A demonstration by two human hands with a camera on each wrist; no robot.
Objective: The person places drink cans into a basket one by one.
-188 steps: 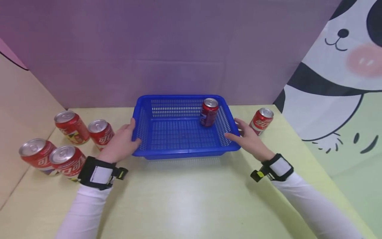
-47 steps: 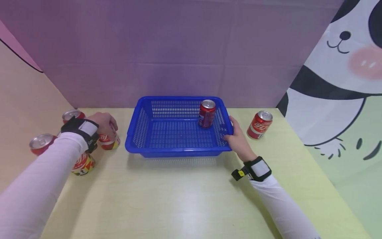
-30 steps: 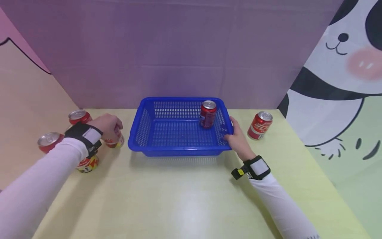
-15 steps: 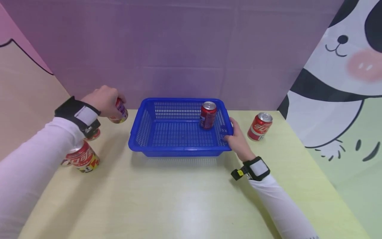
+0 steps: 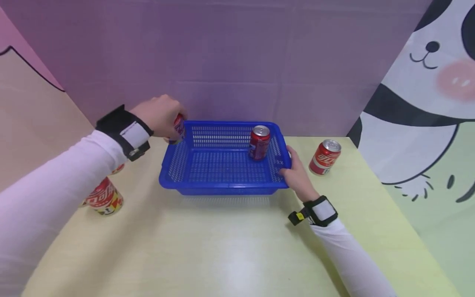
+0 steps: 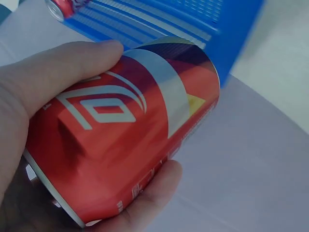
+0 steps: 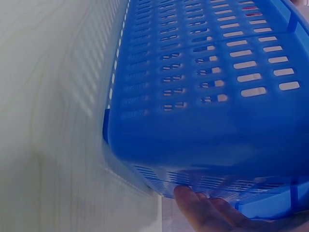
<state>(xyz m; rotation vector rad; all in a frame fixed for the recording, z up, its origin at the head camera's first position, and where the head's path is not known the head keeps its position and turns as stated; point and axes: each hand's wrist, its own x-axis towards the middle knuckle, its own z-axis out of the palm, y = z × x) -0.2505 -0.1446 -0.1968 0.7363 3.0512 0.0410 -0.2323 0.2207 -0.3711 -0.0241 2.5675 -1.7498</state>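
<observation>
The red can point(image 5: 179, 126) in my left hand point(image 5: 159, 116) is up off the table, at the back left corner of the blue basket point(image 5: 226, 186); I cannot tell whether it touches the rim. My left thumb lies along one side of it and my fingers curl round the other, spread only as wide as the can.

One red can, the basket can point(image 5: 259, 144), stands upright inside the basket, by its right wall. My right hand point(image 5: 298, 175) grips the basket's right rim, thumb over the top and fingers against the outer wall.

If I am filling this basket, I judge the work to be in its early part: one can is in, and mine is at the edge but not yet down. On my left, the near can point(image 5: 105, 199) stands on the table, with slivers of others showing past my sleeve point(image 5: 79, 165); my arm hides how many. The far can point(image 5: 325, 158) stands alone on my right, beyond my right hand.

The table point(image 5: 226, 247) is pale, with a faint wood grain and a bright patch of reflected light. Behind it hangs a creased purple backdrop point(image 5: 230, 53). A pale beige wall panel point(image 5: 29, 119) rises on my left, and a cartoon panda point(image 5: 415, 123) fills the wall on my right.
</observation>
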